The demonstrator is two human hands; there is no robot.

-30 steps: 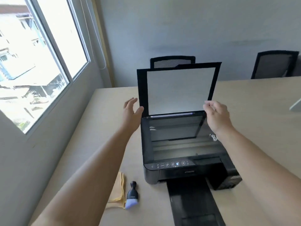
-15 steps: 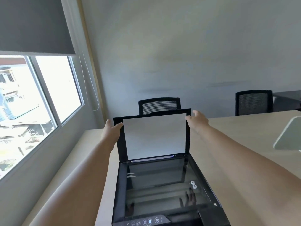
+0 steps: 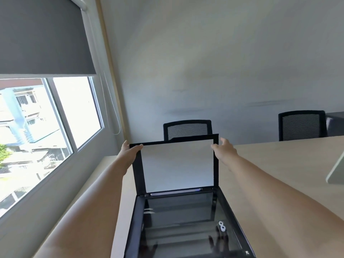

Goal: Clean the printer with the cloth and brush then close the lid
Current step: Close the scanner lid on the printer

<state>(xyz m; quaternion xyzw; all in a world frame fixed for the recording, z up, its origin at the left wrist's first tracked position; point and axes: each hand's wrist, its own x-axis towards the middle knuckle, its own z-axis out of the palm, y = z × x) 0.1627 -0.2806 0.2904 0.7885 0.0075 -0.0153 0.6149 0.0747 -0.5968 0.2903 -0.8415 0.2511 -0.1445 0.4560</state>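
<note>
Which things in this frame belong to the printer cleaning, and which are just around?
Job: printer, its raised lid, scanner glass, left hand gripping the lid, right hand at its corner.
Around: two chairs, table, window blind.

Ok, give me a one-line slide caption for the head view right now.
Both hands, left hand and right hand, hold the top corners of the raised printer lid above the scanner glass.

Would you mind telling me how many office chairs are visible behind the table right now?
2. One chair stands directly behind the raised printer lid; the other chair is at the far right. Others may be out of view.
</note>
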